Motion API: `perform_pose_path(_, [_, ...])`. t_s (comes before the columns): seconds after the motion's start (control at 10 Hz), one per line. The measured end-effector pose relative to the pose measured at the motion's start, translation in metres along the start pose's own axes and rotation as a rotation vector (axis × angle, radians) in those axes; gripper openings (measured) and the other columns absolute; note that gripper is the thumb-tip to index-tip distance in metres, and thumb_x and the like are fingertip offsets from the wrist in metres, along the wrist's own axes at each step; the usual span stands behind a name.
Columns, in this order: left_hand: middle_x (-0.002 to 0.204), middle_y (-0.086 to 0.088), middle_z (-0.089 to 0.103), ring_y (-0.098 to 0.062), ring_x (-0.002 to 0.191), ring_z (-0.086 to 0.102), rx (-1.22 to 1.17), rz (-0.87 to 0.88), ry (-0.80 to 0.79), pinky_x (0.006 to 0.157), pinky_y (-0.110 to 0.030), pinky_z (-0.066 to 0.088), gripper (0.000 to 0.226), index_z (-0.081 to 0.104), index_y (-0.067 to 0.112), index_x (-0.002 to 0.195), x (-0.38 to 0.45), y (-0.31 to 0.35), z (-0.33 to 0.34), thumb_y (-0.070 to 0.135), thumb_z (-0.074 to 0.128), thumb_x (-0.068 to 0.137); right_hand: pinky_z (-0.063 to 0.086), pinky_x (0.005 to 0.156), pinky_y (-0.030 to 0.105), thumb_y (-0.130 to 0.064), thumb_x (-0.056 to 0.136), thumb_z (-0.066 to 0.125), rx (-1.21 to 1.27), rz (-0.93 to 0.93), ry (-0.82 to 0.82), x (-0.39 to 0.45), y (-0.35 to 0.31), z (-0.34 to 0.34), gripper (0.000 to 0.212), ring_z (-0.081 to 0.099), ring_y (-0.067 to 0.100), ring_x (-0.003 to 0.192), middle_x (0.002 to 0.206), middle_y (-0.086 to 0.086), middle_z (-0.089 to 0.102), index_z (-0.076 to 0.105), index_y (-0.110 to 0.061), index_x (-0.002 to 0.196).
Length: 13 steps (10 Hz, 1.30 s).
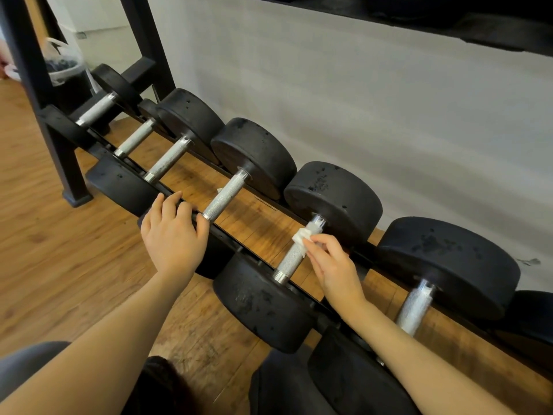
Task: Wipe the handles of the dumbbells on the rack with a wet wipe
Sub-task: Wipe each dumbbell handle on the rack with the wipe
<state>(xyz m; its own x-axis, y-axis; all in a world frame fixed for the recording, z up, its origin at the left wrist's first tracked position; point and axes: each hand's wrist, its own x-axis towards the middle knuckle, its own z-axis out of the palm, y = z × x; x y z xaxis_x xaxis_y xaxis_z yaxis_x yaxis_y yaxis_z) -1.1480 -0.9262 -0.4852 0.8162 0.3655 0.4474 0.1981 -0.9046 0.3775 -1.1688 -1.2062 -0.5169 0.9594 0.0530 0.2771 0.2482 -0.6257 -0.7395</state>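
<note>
Several black dumbbells with knurled silver handles lie in a row on the low black rack (74, 136). My right hand (332, 265) pinches a white wet wipe (302, 236) against the upper part of one handle (291, 257), near its far black head (335, 199). My left hand (172, 232) rests flat, fingers spread, on the near head of the neighbouring dumbbell, beside the near end of its handle (226, 196). Further handles lie to the left (167, 160) and to the right (416, 310).
A wooden floor (45, 265) runs under and in front of the rack. A grey wall (359, 100) stands close behind the dumbbell heads. An upper rack shelf (449, 16) overhangs at the top right. A clear plastic bag (61, 59) hangs behind the rack's left upright.
</note>
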Motion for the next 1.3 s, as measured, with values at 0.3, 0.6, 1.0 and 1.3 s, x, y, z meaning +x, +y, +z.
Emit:
perform_pose_path(0.3, [0.159,-0.013,0.029,-0.030,0.148,0.024,-0.046,0.013,-0.028,0.119,-0.048,0.020,0.055,0.041,0.007,0.147,-0.018,-0.005,-0.011,0.032,0.051,0.100,0.036,0.083,0.002,-0.041,0.099,0.046,-0.040,-0.110,0.093,0.005,0.016,0.001,0.041,0.046,-0.020,0.099,0.110,-0.027,0.051,0.060,-0.012,0.124])
perform_pose_path(0.6, [0.158,-0.015,0.031,-0.032,0.148,0.023,-0.016,0.015,0.000,0.120,-0.049,0.017,0.055,0.038,0.006,0.149,-0.022,-0.006,-0.004,0.032,0.049,0.102,0.043,0.081,0.005,-0.025,0.096,0.052,-0.121,-0.224,0.118,0.001,0.010,-0.003,0.037,0.049,-0.011,0.101,0.106,-0.019,0.047,0.061,-0.003,0.124])
perform_pose_path(1.0, [0.155,-0.015,0.037,-0.032,0.146,0.028,-0.023,-0.005,0.077,0.118,-0.050,0.019,0.058,0.042,0.005,0.145,-0.022,-0.005,0.003,0.037,0.040,0.097,0.050,0.078,0.027,-0.023,0.093,0.056,-0.352,-0.332,0.150,0.003,0.015,-0.001,0.033,0.043,0.005,0.100,0.111,0.006,0.060,0.065,-0.007,0.121])
perform_pose_path(1.3, [0.154,-0.014,0.038,-0.031,0.145,0.029,-0.026,-0.006,0.096,0.118,-0.049,0.020,0.057,0.044,0.006,0.144,-0.021,-0.005,0.005,0.037,0.040,0.096,0.051,0.088,0.027,-0.012,0.089,0.062,-0.364,-0.426,0.128,0.006,0.007,0.002,0.028,0.056,0.020,0.105,0.114,0.011,0.063,0.068,0.001,0.113])
